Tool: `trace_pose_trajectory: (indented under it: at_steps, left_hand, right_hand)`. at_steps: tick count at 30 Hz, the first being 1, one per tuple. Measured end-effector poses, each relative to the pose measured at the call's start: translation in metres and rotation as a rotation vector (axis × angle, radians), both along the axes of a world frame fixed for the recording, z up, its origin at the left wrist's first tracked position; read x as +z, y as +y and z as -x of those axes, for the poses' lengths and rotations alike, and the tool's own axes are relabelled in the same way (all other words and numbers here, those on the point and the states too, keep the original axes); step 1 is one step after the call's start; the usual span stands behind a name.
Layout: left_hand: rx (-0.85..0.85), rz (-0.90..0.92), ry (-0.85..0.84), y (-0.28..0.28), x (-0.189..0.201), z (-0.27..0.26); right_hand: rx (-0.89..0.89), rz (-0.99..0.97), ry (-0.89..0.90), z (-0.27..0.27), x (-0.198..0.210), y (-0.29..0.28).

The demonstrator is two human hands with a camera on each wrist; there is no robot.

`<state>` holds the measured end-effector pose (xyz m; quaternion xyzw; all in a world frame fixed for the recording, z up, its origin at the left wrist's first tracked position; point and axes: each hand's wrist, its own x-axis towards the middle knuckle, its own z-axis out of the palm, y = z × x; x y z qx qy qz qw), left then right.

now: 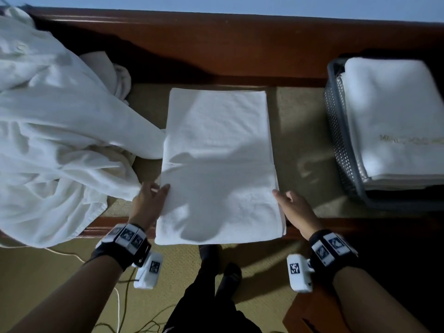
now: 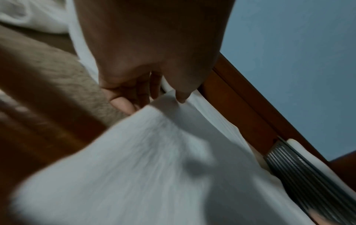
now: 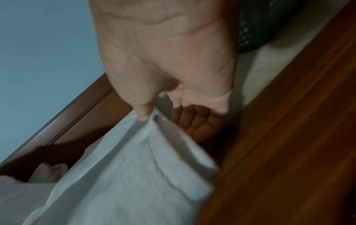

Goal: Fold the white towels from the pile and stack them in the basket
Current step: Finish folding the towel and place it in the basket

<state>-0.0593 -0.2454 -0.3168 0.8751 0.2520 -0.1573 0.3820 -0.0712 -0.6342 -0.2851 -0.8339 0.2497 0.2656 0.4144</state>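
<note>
A folded white towel (image 1: 218,164) lies lengthwise on the olive cushion, its near end hanging over the wooden front rail. My left hand (image 1: 158,191) grips its left edge, thumb on top and fingers curled under (image 2: 123,105). On the right edge my right hand (image 1: 281,195) pinches the towel (image 3: 125,175), thumb (image 3: 143,115) above and fingers beneath. The loose pile of white towels (image 1: 52,131) sprawls at the left, one corner touching the folded towel. The grey mesh basket (image 1: 341,145) stands at the right, with folded white towels (image 1: 394,121) stacked in it.
A dark wooden back rail (image 1: 240,44) runs along the blue wall. The olive cushion (image 1: 300,131) shows between towel and basket. Below are my legs (image 1: 211,284), cables (image 1: 117,306) on the carpet and a wooden piece (image 1: 310,316) at lower right.
</note>
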Motion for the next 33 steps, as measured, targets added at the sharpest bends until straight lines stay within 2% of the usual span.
trace_pose_trajectory:
  at_steps: [3, 5, 8, 11, 14, 16, 18, 20, 22, 27, 33]
  left_hand:
    - [-0.077, 0.048, 0.062, -0.002, 0.003, 0.05]
    - [-0.165, 0.026, 0.108, -0.005, 0.003, 0.07]
    - [-0.184, -0.02, 0.106, -0.004, 0.001, 0.069]
    - [-0.09, -0.04, 0.094, -0.01, 0.005, 0.065]
    - [-0.003, -0.039, -0.009, -0.022, 0.012, 0.08]
    - [-0.161, -0.174, -0.177, -0.024, 0.014, 0.098]
    - [-0.43, -0.286, -0.308, -0.027, 0.011, 0.117]
    - [-0.656, -0.343, -0.304, -0.029, 0.003, 0.129]
    - [-0.79, -0.399, -0.219, -0.028, -0.01, 0.134]
    - [-0.868, -0.502, -0.218, -0.018, -0.024, 0.107]
    - [-0.895, -0.431, -0.165, -0.005, -0.015, 0.093]
  right_hand:
    - [0.094, -0.085, 0.12, 0.043, -0.016, -0.011]
    - [0.148, -0.069, 0.108, 0.056, -0.022, -0.011]
    - [0.205, 0.007, 0.04, 0.054, -0.021, -0.005]
    - [0.102, 0.036, -0.033, 0.054, -0.017, 0.0]
    - [-0.029, 0.048, -0.227, 0.069, -0.013, 0.003]
    - [0.103, 0.155, -0.418, 0.084, -0.007, 0.009]
    - [0.403, 0.243, -0.505, 0.097, -0.006, 0.017]
    - [0.712, 0.337, -0.473, 0.106, -0.017, 0.025]
    - [0.915, 0.469, -0.478, 0.106, -0.035, 0.028]
    - [0.965, 0.577, -0.476, 0.071, -0.05, 0.031]
    - [1.005, 0.555, -0.488, 0.064, -0.044, 0.021]
